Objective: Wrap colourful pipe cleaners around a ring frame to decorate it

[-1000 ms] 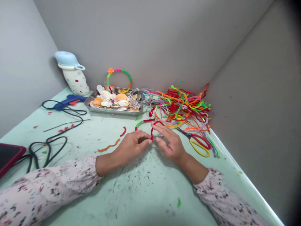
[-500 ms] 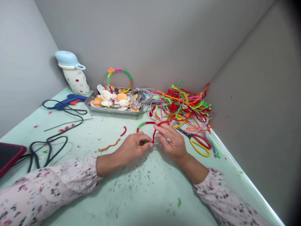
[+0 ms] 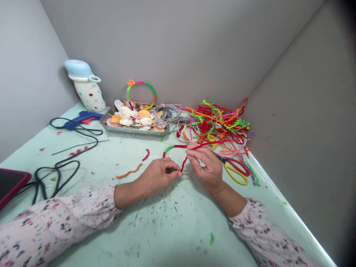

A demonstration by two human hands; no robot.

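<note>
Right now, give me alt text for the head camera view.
The left hand pinches a wire hoop partly wrapped in green and red while the right hand holds a red pipe cleaner against it, over a green table. Behind lie a tangle of coloured pipe cleaners, scissors, a tray of seashells and a blue glue gun.

Pale green table (image 3: 167,230) w/ shell tray (image 3: 130,130), glue gun (image 3: 80,119), jug (image 3: 86,91), black cable (image 3: 66,163), scissors (image 3: 236,173), pipe-cleaner pile (image 3: 219,124), scraps.

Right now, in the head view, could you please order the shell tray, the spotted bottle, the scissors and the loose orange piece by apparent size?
1. shell tray, widest
2. spotted bottle, nearly alike in area
3. scissors, though nearer the camera
4. loose orange piece
</note>
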